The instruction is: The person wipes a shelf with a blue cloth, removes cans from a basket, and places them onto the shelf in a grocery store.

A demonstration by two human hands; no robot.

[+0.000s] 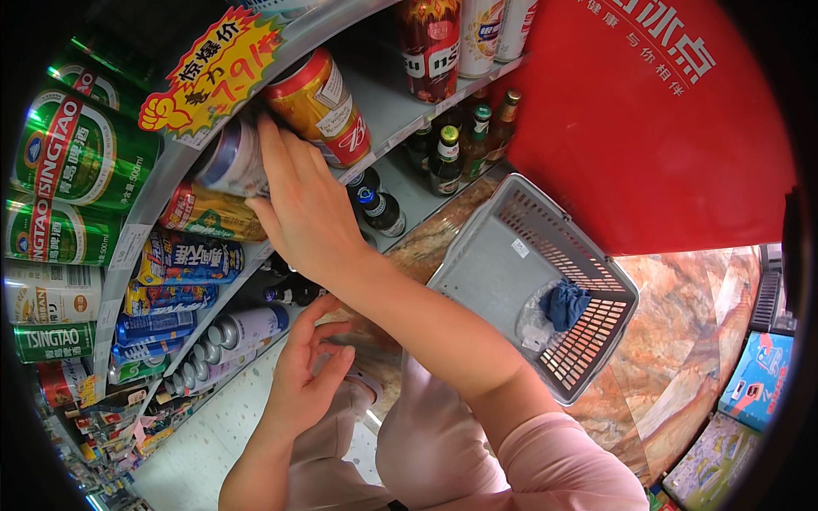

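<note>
On the middle shelf, my right hand (310, 201) reaches in and grips a silver and blue drink can (233, 160), which is tilted and slightly blurred. To one side of that can stands a red and gold beer can (323, 105); to the other, a gold can with a red top (211, 212). My left hand (313, 370) hangs in front of the lower shelf with its fingers loosely spread, holding nothing. A grey plastic shopping basket (447, 274) rests on the floor to the right, with a dark blue cloth (565, 305) and clear plastic inside.
Green beer cans (83, 150) line the upper shelf at left. A yellow price sign (211, 73) juts from its edge. Glass bottles (447, 160) and silver-capped cans (223, 332) stand low down. A large red panel (652, 140) rises behind the basket.
</note>
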